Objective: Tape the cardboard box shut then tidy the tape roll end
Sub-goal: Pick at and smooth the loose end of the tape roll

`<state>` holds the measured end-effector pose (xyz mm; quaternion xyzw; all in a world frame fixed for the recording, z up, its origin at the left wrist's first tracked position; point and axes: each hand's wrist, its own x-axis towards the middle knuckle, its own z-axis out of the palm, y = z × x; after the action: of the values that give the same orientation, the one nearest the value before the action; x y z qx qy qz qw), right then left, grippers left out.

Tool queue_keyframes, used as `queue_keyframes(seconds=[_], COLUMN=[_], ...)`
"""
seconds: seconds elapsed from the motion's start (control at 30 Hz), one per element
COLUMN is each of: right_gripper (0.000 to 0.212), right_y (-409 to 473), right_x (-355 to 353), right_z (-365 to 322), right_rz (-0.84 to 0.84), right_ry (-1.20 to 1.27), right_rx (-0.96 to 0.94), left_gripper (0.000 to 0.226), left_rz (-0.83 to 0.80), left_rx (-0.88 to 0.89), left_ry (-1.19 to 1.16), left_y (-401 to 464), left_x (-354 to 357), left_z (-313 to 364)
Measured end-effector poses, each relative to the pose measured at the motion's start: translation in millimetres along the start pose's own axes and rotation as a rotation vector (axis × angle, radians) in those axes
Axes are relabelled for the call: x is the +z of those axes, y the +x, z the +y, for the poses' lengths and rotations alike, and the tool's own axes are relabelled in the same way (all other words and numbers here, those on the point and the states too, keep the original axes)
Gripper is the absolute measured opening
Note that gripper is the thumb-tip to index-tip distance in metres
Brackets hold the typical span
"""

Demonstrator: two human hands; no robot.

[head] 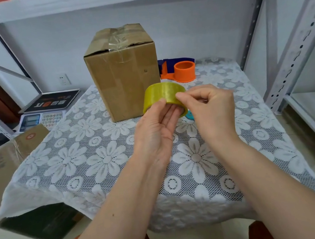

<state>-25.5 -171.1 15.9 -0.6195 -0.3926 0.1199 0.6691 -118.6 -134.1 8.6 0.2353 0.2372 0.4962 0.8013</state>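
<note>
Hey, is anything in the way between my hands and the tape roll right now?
Nothing visible. The left hand already holds the tape roll from below, and the right hand pinches its outer surface, in front of the cardboard box.

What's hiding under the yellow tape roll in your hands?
A bit of something teal peeks out on the lace tablecloth below the tape roll. The roll and the right hand cover most of it, so I can't tell what it is.
</note>
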Motion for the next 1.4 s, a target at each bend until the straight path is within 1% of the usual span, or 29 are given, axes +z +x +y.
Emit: queue_keyframes(seconds=[0.17, 0.33, 0.5, 0.63, 0.77, 0.83, 0.93, 1.03, 1.23, 1.4], right_gripper=[0.005, 0.003, 0.0, 0.005, 0.003, 0.003, 0.006, 0.006, 0.004, 0.007], right_y=[-3, -4, -2, 1, 5, 4, -2, -4, -6, -5], right_x=[4, 6, 6, 4, -1, -2, 1, 5, 8, 10], right_z=[2, 4, 6, 6, 1, -1, -2, 1, 4, 7], right_rz=[0.004, 0.014, 0.002, 0.043, 0.049, 0.027, -0.006, -0.003, 0.015, 0.029], right_ry=[-0.13, -0.163, -0.146, -0.137, -0.051, -0.045, -0.112, -0.179, -0.205, -0.242], right_rx=[-0.116, -0.152, -0.127, -0.103, -0.018, -0.011, -0.098, -0.179, -0.214, -0.24], left_gripper=[0.005, 0.003, 0.004, 0.006, 0.011, 0.011, 0.005, 0.002, 0.008, 0.006], left_rz=[-0.005, -0.001, 0.008, -0.004, -0.012, -0.012, -0.024, -0.02, -0.017, -0.02], left_rx=[0.019, 0.031, 0.032, 0.04, 0.037, 0.038, 0.041, 0.046, 0.059, 0.071], left_ry=[-0.025, -0.003, 0.035, 0.091, 0.068, 0.038, 0.001, 0.001, 0.052, 0.075], left_y=[0, 1, 1, 0, 0, 1, 3, 4, 7, 6], left_x=[0, -1, -2, -2, 0, 0, 0, -3, -3, -3], left_z=[-2, -2, -1, -1, 0, 0, -1, -1, 0, -1])
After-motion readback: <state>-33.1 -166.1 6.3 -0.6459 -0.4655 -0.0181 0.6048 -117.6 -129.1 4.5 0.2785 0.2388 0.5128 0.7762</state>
